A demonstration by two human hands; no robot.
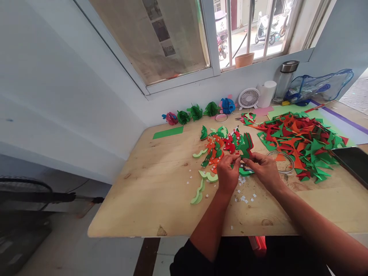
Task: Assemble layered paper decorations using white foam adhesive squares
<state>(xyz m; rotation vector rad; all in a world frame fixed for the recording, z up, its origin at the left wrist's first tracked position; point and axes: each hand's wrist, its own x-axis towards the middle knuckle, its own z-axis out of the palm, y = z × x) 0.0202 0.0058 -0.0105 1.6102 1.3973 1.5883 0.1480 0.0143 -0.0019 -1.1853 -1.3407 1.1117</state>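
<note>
My right hand [266, 168] pinches a folded green and red paper piece [246, 146], held upright just above the table. Close beside it, my left hand [228, 171] has thumb and forefinger pressed together at the paper's lower edge; what they hold is too small to make out. Around the left hand lie cut wavy paper pieces in orange [212, 145], red and green, several dotted with small white squares. Pale green wavy strips [197, 194] lie nearer the front. Tiny white paper bits [244, 199] are scattered below the hands.
A heap of paper scraps [299, 138] covers the right side, with a tape ring [291, 163] and a phone [352, 163] close by. Along the wall stand green paper balls [196, 112], a blue one [227, 105], a small fan [248, 98] and a glass bottle [283, 84].
</note>
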